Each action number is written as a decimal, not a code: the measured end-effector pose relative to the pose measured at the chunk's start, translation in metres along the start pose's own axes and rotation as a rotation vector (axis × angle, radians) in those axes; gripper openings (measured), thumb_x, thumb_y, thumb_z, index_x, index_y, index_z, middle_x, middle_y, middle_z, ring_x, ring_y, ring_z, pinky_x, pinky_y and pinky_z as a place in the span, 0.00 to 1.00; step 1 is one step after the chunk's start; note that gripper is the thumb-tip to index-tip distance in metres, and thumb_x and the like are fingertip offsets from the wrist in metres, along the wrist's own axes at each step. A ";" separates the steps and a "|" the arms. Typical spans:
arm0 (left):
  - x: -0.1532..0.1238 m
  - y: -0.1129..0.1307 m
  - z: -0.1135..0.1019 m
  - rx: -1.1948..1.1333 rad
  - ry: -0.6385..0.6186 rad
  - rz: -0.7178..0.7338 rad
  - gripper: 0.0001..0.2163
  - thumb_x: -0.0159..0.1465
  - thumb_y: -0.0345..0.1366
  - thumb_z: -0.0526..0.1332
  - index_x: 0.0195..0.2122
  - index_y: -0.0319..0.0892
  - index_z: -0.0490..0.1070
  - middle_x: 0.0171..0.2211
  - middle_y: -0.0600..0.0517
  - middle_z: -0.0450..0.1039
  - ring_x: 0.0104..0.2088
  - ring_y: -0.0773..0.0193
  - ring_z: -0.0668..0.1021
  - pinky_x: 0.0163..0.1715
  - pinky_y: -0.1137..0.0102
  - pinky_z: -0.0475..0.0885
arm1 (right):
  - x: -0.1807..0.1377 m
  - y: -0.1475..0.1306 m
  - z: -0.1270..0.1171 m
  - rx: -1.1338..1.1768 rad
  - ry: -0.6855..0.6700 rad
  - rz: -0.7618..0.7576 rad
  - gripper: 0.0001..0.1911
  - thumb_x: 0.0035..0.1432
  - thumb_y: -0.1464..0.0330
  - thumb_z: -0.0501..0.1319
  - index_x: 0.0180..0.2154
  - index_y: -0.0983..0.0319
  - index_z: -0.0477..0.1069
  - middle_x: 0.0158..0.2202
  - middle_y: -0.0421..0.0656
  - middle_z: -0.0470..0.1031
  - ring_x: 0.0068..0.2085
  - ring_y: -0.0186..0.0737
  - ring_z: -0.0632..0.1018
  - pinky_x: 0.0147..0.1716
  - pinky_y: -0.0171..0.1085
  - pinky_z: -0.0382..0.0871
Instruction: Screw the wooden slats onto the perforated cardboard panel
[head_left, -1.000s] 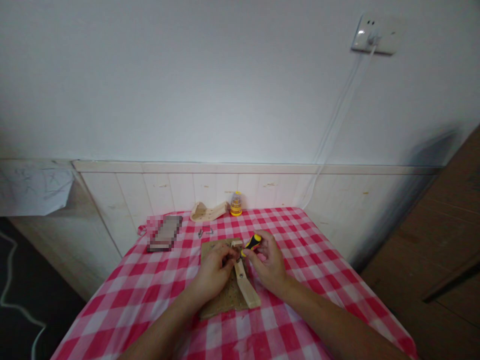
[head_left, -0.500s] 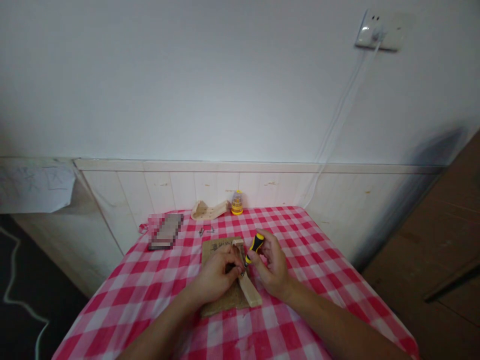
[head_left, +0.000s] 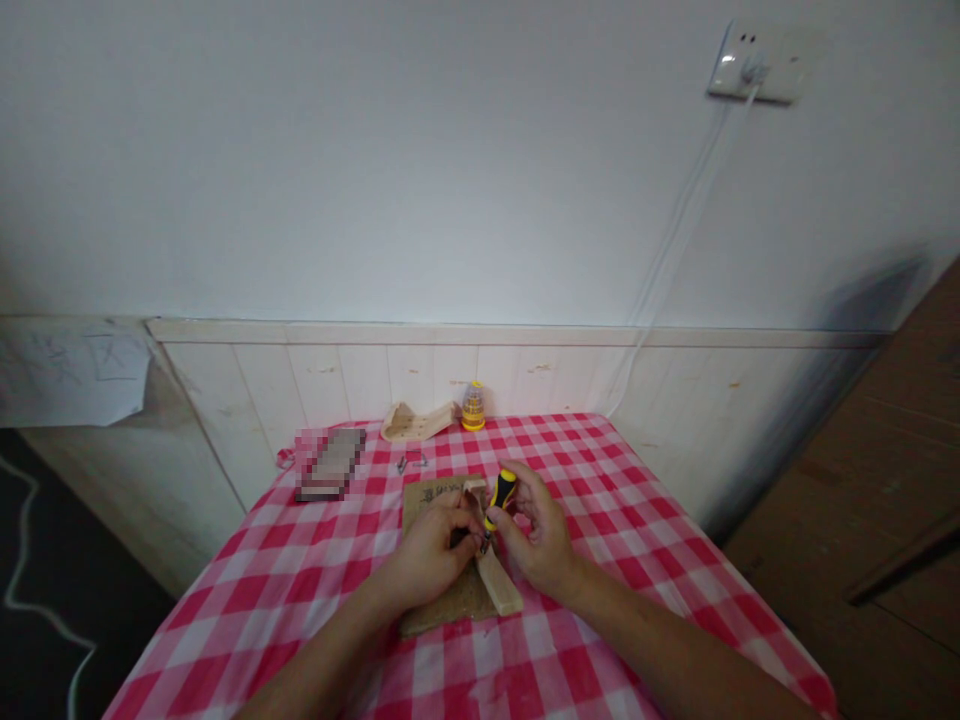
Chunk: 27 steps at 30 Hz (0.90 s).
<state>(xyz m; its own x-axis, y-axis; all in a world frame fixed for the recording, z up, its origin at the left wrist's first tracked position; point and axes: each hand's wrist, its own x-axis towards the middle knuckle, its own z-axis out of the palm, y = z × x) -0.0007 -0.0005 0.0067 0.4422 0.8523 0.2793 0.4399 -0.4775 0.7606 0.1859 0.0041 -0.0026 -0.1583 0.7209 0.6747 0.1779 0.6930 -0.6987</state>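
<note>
One screwdriver (head_left: 503, 490), now steeper, in right hand (head_left: 544, 540); left hand (head_left: 435, 550), grip unclear, at one wooden piece (head_left: 499, 585)

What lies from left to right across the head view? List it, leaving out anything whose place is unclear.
White paper sheet → pixelated flat object → left hand → yellow-and-black screwdriver → right hand → wall socket.
</note>
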 end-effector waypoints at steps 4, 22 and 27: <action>0.000 0.001 0.000 -0.006 0.004 0.006 0.08 0.63 0.29 0.61 0.28 0.44 0.76 0.37 0.49 0.77 0.42 0.56 0.77 0.45 0.63 0.71 | 0.000 0.003 0.001 -0.023 0.030 0.010 0.25 0.62 0.70 0.64 0.60 0.55 0.65 0.42 0.43 0.80 0.38 0.41 0.82 0.39 0.39 0.80; 0.005 -0.017 0.007 0.014 0.219 -0.093 0.11 0.63 0.25 0.57 0.39 0.43 0.77 0.43 0.46 0.79 0.47 0.53 0.78 0.50 0.58 0.72 | 0.003 0.014 0.002 0.009 0.161 0.067 0.23 0.65 0.65 0.65 0.59 0.55 0.65 0.43 0.44 0.80 0.40 0.42 0.83 0.39 0.39 0.81; 0.005 -0.015 0.006 0.048 0.211 -0.095 0.13 0.62 0.23 0.56 0.39 0.43 0.78 0.43 0.45 0.79 0.48 0.52 0.79 0.52 0.57 0.71 | 0.003 0.020 0.003 0.033 0.146 0.092 0.24 0.65 0.64 0.65 0.61 0.54 0.66 0.46 0.46 0.80 0.43 0.44 0.84 0.38 0.39 0.82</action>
<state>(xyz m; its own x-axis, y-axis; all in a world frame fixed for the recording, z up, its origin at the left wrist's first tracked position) -0.0010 0.0096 -0.0071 0.2264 0.9172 0.3280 0.5109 -0.3985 0.7617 0.1860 0.0197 -0.0152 0.0005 0.7741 0.6331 0.1525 0.6256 -0.7651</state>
